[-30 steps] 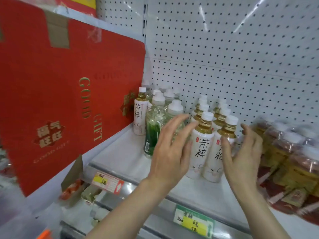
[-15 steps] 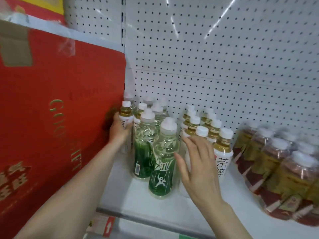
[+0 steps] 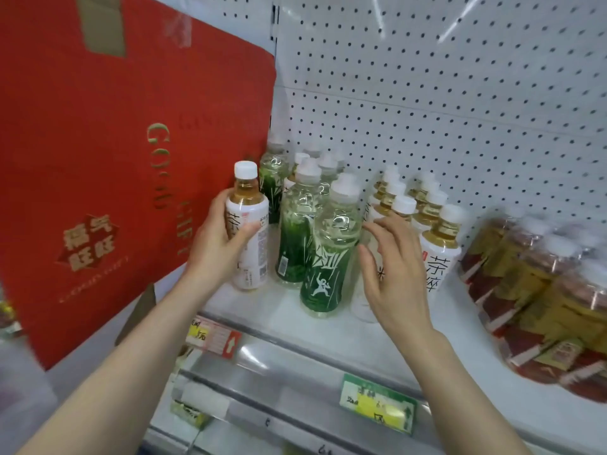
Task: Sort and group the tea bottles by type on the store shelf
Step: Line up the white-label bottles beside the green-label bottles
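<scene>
At the shelf's front edge, a red price tag [image 3: 213, 336] and a green one [image 3: 377, 405] sit in the rail below the white shelf [image 3: 282, 311]. Just above, toward the front-left corner, the left hand [image 3: 213, 251] grips a white-labelled tea bottle [image 3: 248, 221]. The thumb crosses the label's front and the fingers wrap round behind. The bottle stands upright, cap up and long axis vertical. Its base is at the shelf, though I cannot tell whether it rests there.

The right hand [image 3: 394, 277] is spread wide, fingers loosely bent, holding nothing. Its thumb is just beside the front green bottle [image 3: 328, 257], and its fingertips reach toward the white-labelled row [image 3: 440, 247]. Whether they touch is unclear.

More green bottles [image 3: 295, 231] stand upright behind the front one, running toward the back. The white-labelled row runs back beside them on the right.

Along the shelf's left edge leans a big red gift box [image 3: 98, 159]. Near the right edge lies a blurred shrink-wrapped pack of red-labelled bottles [image 3: 542, 290]. White pegboard [image 3: 427, 93] closes the back.
</scene>
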Demonstrator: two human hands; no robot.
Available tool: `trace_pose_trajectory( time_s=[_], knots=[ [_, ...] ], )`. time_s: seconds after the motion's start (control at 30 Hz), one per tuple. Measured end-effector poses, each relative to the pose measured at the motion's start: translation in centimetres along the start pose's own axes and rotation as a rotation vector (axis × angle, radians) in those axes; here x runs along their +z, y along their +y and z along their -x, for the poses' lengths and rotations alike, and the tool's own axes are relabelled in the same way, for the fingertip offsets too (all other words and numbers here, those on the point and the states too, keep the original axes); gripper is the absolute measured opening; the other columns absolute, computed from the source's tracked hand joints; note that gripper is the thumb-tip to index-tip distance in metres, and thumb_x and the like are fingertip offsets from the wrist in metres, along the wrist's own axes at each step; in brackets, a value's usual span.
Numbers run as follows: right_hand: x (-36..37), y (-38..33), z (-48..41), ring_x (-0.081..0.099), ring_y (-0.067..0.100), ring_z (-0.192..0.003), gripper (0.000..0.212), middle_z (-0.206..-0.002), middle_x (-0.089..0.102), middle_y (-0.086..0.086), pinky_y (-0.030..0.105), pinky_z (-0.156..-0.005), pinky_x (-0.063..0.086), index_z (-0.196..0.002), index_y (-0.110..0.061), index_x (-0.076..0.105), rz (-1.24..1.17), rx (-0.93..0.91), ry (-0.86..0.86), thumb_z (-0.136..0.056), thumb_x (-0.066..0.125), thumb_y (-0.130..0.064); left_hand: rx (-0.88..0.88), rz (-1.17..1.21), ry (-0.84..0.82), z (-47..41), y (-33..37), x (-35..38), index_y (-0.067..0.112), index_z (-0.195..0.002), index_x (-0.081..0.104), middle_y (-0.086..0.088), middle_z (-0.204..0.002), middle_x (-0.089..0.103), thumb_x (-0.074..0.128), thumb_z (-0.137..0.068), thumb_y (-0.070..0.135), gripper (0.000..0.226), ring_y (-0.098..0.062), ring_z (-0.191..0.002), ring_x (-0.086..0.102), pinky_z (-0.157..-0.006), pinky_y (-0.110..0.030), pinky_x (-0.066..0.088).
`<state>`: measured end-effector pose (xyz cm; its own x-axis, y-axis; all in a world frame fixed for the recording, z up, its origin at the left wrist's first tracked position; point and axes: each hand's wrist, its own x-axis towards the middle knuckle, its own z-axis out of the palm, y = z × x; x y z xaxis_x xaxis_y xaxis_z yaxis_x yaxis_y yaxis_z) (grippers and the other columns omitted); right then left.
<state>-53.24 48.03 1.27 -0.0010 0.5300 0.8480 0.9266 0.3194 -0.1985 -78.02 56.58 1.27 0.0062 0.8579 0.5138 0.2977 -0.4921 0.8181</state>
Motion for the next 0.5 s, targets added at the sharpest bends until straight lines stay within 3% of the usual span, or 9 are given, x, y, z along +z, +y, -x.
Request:
trace_pose_trajectory(
  time_s=[0.07, 0.1, 0.23, 0.33, 0.4, 0.5],
  knots=[
    [-1.1, -0.4, 0.1, 0.053, 0.028, -0.119, 0.028, -0.123, 0.059, 0.014, 0.036, -0.105, 0.040, -0.121, 0.000, 0.065, -0.086, -0.001, 0.077, -0.095, 0.060, -0.009, 0.072, 0.022, 0.049, 2.1, 2.2, -0.9, 0.043, -0.139, 0.036, 0.054, -0.110, 0.046, 0.065, -0.090, 0.035, 0.058, 0.031, -0.102, 0.044, -0.081, -0.015, 0.037],
    [-1.6, -0.8, 0.2, 0.054, 0.025, -0.117, 0.027, -0.121, 0.060, 0.011, 0.032, -0.104, 0.041, -0.120, -0.001, 0.065, -0.127, 0.013, 0.101, -0.096, 0.060, -0.011, 0.100, 0.044, 0.067, 3.1, 3.4, -1.2, 0.047, -0.136, 0.037, 0.053, -0.114, 0.047, 0.067, -0.088, 0.038, 0.058, 0.028, -0.107, 0.045, -0.084, -0.014, 0.038],
    [-3.8, -3.5, -0.2, 0.057, 0.012, -0.111, 0.040, -0.123, 0.056, -0.003, 0.027, -0.092, 0.047, -0.129, -0.012, 0.059, -0.421, 0.098, -0.016, -0.098, 0.050, -0.036, 0.197, 0.131, -0.029, 6.0, 8.4, 0.1, 0.046, -0.135, 0.042, 0.031, -0.128, 0.057, 0.069, -0.080, 0.046, 0.061, 0.005, -0.119, 0.055, -0.094, -0.025, 0.048],
    [-5.4, -4.5, -0.2, 0.057, 0.009, -0.114, 0.046, -0.122, 0.058, -0.011, 0.018, -0.090, 0.045, -0.131, -0.023, 0.054, -0.659, 0.151, -0.116, -0.095, 0.049, -0.051, 0.232, 0.122, -0.161, 8.0, 10.5, 4.1, 0.038, -0.137, 0.044, 0.028, -0.123, 0.059, 0.070, -0.080, 0.052, 0.064, 0.007, -0.111, 0.058, -0.090, -0.023, 0.050],
    [-6.2, -3.9, 0.0, 0.061, 0.004, -0.105, 0.034, -0.109, 0.064, -0.015, 0.017, -0.083, 0.045, -0.118, -0.032, 0.056, -0.674, 0.242, -0.105, -0.090, 0.057, -0.052, 0.215, 0.118, -0.235, 9.3, 11.1, 7.2, 0.035, -0.136, 0.044, 0.025, -0.121, 0.061, 0.067, -0.077, 0.057, 0.068, 0.006, -0.109, 0.059, -0.091, -0.027, 0.052],
    [-7.4, -1.5, 0.7, 0.063, -0.001, -0.093, 0.018, -0.097, 0.068, -0.015, 0.017, -0.075, 0.046, -0.108, -0.032, 0.060, -0.576, 0.354, -0.046, -0.092, 0.063, -0.038, 0.211, 0.072, -0.349, 10.2, 11.4, 11.1, 0.034, -0.139, 0.041, 0.018, -0.134, 0.056, 0.067, -0.079, 0.051, 0.068, 0.001, -0.121, 0.054, -0.101, -0.037, 0.048]
  ],
)
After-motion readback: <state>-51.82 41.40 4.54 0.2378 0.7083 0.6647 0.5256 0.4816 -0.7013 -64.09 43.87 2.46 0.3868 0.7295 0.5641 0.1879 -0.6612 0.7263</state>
